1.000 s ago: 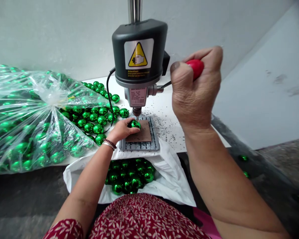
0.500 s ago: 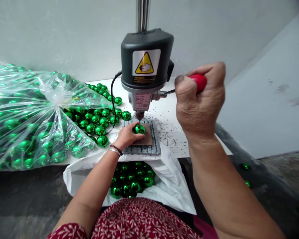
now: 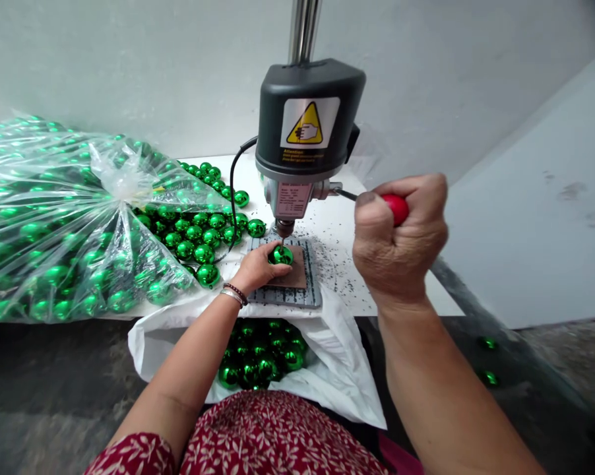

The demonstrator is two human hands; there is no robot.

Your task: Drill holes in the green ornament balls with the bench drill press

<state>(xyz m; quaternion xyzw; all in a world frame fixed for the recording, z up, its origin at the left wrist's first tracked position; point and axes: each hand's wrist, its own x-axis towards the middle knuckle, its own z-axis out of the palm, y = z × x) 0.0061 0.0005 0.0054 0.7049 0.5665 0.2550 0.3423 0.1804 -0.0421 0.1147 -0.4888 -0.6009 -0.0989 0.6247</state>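
My left hand (image 3: 262, 267) grips a shiny green ball (image 3: 283, 256) between thumb and fingers, on a brown board (image 3: 297, 272) that lies on the grey slotted base (image 3: 311, 290). Right above the ball is the chuck of a drill press (image 3: 310, 125), its thin bit reaching down to the ball's top. Whether the bit has pierced it I cannot tell. My right hand (image 3: 404, 241) is wrapped around the red knob (image 3: 395, 209) of the press's feed lever, to the right of the machine.
A clear plastic bag (image 3: 122, 178) of green balls lies at left, with loose balls (image 3: 203, 254) beside it. Below the table edge, a white sack (image 3: 347, 369) holds more balls. Dark shavings (image 3: 334, 254) litter the white tabletop (image 3: 361, 284). A black cable (image 3: 232, 178) hangs beside the press.
My right hand has pulled the lever knob downward, and the chuck and bit sit lower on the ball. My left hand keeps its hold on the ball. The whole view has shifted slightly.
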